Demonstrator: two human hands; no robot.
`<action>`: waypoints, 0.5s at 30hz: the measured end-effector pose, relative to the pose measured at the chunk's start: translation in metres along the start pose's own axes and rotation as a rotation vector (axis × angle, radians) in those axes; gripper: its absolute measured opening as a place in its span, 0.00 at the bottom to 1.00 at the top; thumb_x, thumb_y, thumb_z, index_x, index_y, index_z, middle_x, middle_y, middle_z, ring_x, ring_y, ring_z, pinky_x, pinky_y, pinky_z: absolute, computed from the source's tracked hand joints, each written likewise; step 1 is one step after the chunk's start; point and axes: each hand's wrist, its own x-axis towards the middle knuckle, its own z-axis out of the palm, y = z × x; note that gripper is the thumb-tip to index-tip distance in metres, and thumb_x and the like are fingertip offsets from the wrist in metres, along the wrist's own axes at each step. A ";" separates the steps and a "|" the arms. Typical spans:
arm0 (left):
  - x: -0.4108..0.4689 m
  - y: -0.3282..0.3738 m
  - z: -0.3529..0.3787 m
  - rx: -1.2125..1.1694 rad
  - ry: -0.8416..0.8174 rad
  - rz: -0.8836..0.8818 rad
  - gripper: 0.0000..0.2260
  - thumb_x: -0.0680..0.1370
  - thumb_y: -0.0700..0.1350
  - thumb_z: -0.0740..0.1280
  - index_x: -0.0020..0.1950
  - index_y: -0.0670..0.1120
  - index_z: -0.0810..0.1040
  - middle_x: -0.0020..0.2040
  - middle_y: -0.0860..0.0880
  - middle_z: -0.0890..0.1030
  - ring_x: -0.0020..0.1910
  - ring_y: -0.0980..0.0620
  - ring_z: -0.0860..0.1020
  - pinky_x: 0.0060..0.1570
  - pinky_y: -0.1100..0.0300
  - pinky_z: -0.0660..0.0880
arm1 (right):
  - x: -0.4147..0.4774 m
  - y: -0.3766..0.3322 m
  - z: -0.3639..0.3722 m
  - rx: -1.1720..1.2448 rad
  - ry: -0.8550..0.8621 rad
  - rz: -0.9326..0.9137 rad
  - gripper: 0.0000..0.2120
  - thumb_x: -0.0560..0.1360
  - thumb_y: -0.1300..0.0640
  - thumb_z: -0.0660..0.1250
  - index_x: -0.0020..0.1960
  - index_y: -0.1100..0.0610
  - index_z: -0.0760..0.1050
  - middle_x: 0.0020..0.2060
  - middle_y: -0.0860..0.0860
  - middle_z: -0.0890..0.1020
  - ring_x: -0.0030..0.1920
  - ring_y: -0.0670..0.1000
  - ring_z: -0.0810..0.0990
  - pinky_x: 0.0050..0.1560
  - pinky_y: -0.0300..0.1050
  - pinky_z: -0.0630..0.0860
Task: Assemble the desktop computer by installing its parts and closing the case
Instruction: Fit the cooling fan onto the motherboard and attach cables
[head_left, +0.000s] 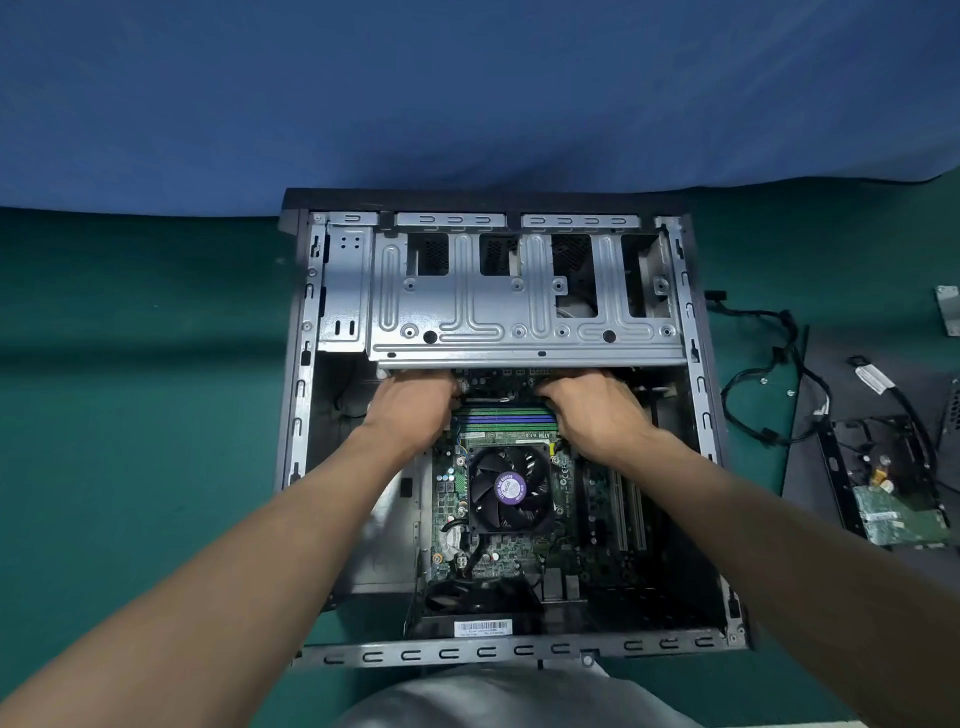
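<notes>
The open computer case (301, 395) lies flat on a green mat, its motherboard (566, 499) and black CPU fan (511, 488) facing up. A silver drive cage (519, 306) spans the far half. My left hand (410, 410) and my right hand (597, 410) both reach under the cage's near edge, at the two ends of the RAM slots (504, 418). Their fingers curl out of sight beneath the cage, so what they hold is hidden.
To the right of the case lie loose black cables (769, 364), a dark side panel (815, 415) and a hard drive in a bracket (893, 504). A blue cloth (467, 93) hangs behind the case. Green mat (130, 415) stretches to the left.
</notes>
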 end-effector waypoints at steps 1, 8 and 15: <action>0.000 0.000 0.001 0.001 -0.003 -0.005 0.11 0.78 0.38 0.61 0.57 0.47 0.78 0.51 0.46 0.82 0.49 0.45 0.80 0.47 0.58 0.69 | -0.001 0.000 0.000 0.004 0.004 0.000 0.24 0.74 0.71 0.57 0.63 0.52 0.75 0.46 0.57 0.82 0.46 0.59 0.81 0.50 0.52 0.77; -0.002 0.002 0.001 0.016 -0.001 -0.011 0.09 0.79 0.38 0.60 0.54 0.46 0.78 0.46 0.46 0.81 0.41 0.47 0.77 0.45 0.58 0.66 | 0.000 0.003 0.002 0.021 0.017 -0.030 0.24 0.73 0.72 0.56 0.63 0.53 0.76 0.41 0.56 0.80 0.41 0.58 0.80 0.51 0.52 0.78; -0.002 0.007 -0.004 0.026 0.005 -0.016 0.07 0.77 0.38 0.62 0.51 0.44 0.78 0.46 0.44 0.81 0.41 0.45 0.76 0.45 0.57 0.69 | -0.001 0.002 0.005 -0.005 0.030 -0.050 0.26 0.73 0.72 0.57 0.65 0.53 0.74 0.45 0.59 0.83 0.45 0.60 0.82 0.51 0.53 0.78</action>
